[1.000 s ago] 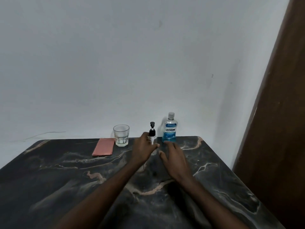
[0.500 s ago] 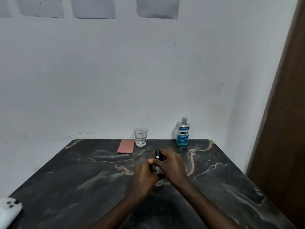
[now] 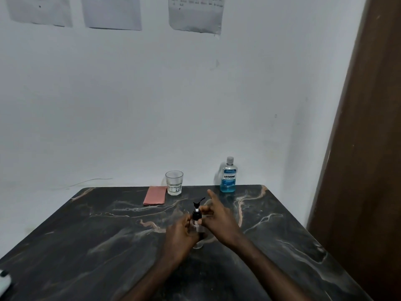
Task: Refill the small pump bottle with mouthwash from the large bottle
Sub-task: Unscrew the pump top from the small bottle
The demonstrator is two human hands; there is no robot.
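Observation:
The small clear pump bottle with a black pump head stands upright in the middle of the dark marble table. My left hand wraps around its body from the left. My right hand pinches the black pump collar with thumb and a finger, the index finger stretched out. The large mouthwash bottle, part full of blue liquid with a capped top, stands at the table's far edge against the wall, clear of both hands.
A drinking glass with a little water stands at the far edge, a folded pink cloth to its left. A white object lies at the near left corner. A brown door borders the right side.
Both hands brought the pump bottle from the far edge to the table's middle. The right hand has shifted from covering the pump top to pinching its collar, so the pump head shows.

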